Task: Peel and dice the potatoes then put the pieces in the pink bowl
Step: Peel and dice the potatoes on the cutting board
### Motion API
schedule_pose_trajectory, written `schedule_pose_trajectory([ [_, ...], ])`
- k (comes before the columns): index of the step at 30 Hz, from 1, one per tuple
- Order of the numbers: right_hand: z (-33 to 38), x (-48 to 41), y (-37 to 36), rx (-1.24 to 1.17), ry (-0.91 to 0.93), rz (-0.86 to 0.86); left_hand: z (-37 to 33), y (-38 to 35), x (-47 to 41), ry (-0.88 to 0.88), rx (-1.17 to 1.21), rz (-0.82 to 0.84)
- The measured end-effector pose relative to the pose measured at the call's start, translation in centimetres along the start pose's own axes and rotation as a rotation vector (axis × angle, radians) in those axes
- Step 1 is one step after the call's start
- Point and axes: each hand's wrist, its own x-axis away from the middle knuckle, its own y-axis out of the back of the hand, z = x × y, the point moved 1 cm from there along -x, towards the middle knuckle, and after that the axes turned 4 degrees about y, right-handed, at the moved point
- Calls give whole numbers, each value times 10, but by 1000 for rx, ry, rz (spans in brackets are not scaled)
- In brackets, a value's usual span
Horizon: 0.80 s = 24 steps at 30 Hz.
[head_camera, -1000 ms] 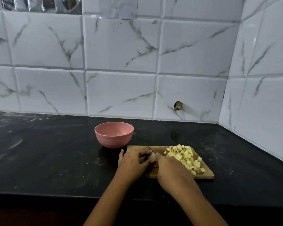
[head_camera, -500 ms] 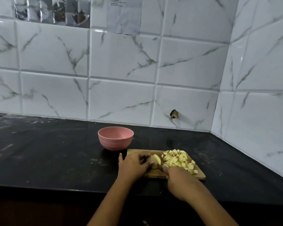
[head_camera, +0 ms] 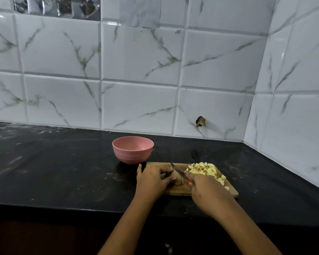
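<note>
Head view, nearest first: two forearms reach in from the lower edge over the dark counter point(head_camera: 63, 172). We note the left hand point(head_camera: 153, 178) with fingers curled over a potato piece point(head_camera: 177, 178), holding it down on the wooden cutting board point(head_camera: 175, 192). The right hand point(head_camera: 207, 188) is wrapped round the handle of a knife point(head_camera: 179, 171), whose blade slants away and to the left across that piece; we cannot tell whether the edge has bitten in. Just beyond the right hand, on the board's far right part, lies a heap of diced potato point(head_camera: 204, 169), pale and peeled-looking. Farther back, just off the board's left corner, stands the pink bowl point(head_camera: 133, 150); we see no pieces in the part of its inside that shows. Behind all runs the tiled wall point(head_camera: 136, 98). Our reading: peeling looks done and dicing is well along, with this one piece left to cut; the transfer to the bowl is not yet begun.
</note>
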Motion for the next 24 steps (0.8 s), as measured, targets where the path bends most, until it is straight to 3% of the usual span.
schedule_pose_trajectory([
  [7,1,-4,-5,-1,14,-30,3,-3,-4,-47,-46,-7],
  [14,10,-28,-10,-31,16,93,6,-6,-5,-56,-75,-34],
  [24,5,11,-4,29,8,157,0,-1,2,-19,-64,-4],
])
